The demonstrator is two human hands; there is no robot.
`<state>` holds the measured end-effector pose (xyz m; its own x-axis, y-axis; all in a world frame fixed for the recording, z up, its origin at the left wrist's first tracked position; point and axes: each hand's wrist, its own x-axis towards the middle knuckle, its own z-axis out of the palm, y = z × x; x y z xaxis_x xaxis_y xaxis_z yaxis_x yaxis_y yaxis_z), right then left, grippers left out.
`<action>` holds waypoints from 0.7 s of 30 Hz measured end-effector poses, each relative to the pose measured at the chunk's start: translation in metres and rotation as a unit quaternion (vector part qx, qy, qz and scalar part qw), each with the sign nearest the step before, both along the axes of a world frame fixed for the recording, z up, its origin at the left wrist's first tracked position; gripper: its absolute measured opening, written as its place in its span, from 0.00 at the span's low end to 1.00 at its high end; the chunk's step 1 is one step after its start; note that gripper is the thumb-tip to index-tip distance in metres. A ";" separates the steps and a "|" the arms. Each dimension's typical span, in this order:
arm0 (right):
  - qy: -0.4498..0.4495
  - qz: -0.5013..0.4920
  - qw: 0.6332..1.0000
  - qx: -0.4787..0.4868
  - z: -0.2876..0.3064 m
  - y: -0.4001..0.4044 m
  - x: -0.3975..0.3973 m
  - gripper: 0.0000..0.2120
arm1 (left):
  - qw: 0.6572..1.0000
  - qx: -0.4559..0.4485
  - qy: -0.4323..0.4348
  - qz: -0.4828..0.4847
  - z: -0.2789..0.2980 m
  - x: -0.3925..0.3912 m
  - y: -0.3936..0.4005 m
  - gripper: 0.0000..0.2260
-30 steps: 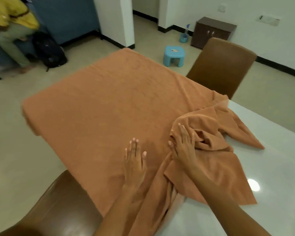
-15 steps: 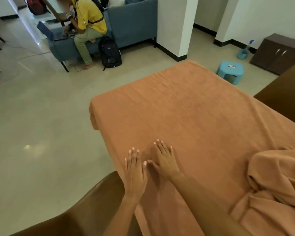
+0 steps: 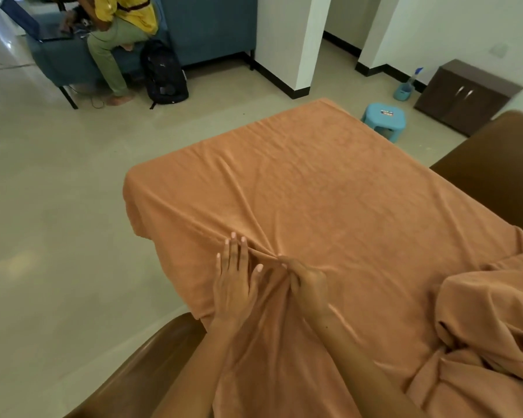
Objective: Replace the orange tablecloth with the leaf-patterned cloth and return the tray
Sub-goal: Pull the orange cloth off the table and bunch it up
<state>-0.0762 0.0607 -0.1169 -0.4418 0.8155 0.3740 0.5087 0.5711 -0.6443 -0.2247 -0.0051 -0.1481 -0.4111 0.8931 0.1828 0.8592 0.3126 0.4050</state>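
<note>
Orange tablecloth (image 3: 329,188) bunched, right hand (image 3: 308,285) fingers pinching a fold, left hand (image 3: 233,282) fingers flat on it

Blue stool (image 3: 384,117) sitting near dark cabinet (image 3: 465,96); spray bottle (image 3: 409,84) standing beside cabinet; backpack (image 3: 163,73) leaning against sofa (image 3: 206,25).

The table is lying wholly under the orange tablecloth (image 3: 329,188), which is draping over its far-left corner and near edge. Creases are radiating from where my left hand (image 3: 233,285) is resting flat and my right hand (image 3: 307,285) is pinching a fold. At right, the cloth is bunching into a loose heap.
</note>
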 end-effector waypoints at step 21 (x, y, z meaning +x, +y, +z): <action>0.032 -0.408 0.912 0.032 0.117 0.003 0.402 0.13 | 0.966 0.035 -0.039 -0.254 0.063 0.296 0.025 0.28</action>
